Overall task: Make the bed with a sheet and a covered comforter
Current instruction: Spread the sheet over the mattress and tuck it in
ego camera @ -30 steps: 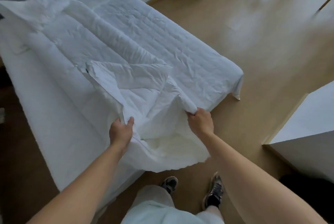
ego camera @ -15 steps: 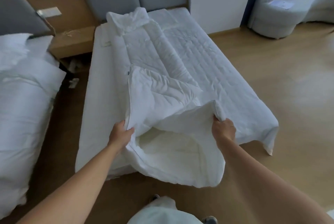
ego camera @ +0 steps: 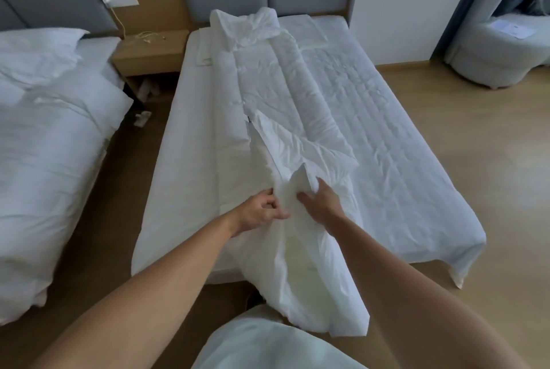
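Second bed [ego camera: 44, 130]: at 9 o'clock, covered in rumpled white bedding.
Nightstand [ego camera: 148, 53]: wooden, at 11 o'clock between the two beds, with a pale cable [ego camera: 117, 20] trailing down onto it.
Bed [ego camera: 401, 145]: centre of view, head at 12 o'clock, foot at 6 o'clock; its right half shows a quilted white surface.
Sheet [ego camera: 190, 160]: smooth and white over the bed's left half, hanging over the foot edge.
Comforter [ego camera: 297, 101]: white, gathered into a long narrow strip along the bed's middle, long axis from 12 to 6 o'clock; the near end spills over the foot edge towards the person.
Tag: small dark mark on the comforter's left edge, too small to read.
Left hand [ego camera: 259, 214]: arm reaching in from 7 o'clock, fingers curled and pinching the comforter's cloth.
Right hand [ego camera: 323, 205]: arm reaching in from 5 o'clock, just beside the left, fingers tucked under a raised fold with the thumb gripping it.
Armchair [ego camera: 491, 53]: pale, at 2 o'clock, on the wooden floor [ego camera: 491, 160].
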Demonstrator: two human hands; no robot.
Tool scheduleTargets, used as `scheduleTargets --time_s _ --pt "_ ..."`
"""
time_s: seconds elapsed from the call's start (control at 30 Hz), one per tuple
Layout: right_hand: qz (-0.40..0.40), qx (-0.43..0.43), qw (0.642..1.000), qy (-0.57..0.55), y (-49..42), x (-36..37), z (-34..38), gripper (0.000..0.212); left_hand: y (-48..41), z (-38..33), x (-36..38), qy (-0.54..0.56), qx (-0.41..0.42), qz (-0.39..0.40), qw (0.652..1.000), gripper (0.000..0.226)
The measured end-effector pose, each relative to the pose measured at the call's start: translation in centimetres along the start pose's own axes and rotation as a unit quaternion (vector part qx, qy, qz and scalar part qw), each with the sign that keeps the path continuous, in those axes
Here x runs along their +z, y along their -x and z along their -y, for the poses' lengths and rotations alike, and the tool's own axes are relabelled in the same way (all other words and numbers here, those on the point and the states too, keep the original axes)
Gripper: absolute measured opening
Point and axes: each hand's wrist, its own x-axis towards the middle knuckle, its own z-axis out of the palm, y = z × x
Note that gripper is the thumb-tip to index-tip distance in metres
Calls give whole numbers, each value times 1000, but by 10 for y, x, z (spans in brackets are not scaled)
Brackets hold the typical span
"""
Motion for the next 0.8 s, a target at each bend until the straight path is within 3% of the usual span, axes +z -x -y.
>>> scheduleTargets --time_s 0.1,0.2,0.27,0.33,0.43,0.53,0.63,0.73,0.8 --pt "29 40 998 -32 -22 20 16 59 -25 -5 -15 129 -30 -43 990 21" --pt "58 80 993 -71 -38 32 18 55 -60 2 -43 278 -116 -84 950 44" --pt "102 106 984 -96 -48 37 19 50 -86 9 -57 270 -159 -62 948 55" --pt "143 122 977 -105 -52 41 22 49 -110 15 -62 223 -177 -46 957 43" --pt "169 159 963 -139 -55 43 27 54 -142 24 -62 174 -165 -122 963 29" --pt "183 181 951 -172 -64 39 28 50 -156 27 -64 187 -170 -136 958 45" --pt "230 238 917 -223 -79 33 30 61 -155 28 -67 192 -146 -60 969 53" --pt "145 308 886 -315 -115 35 27 106 -142 26 -70 165 -104 74 978 54" --pt "131 320 868 -355 -144 40 32 106 -129 22 -73 111 -84 185 973 61"
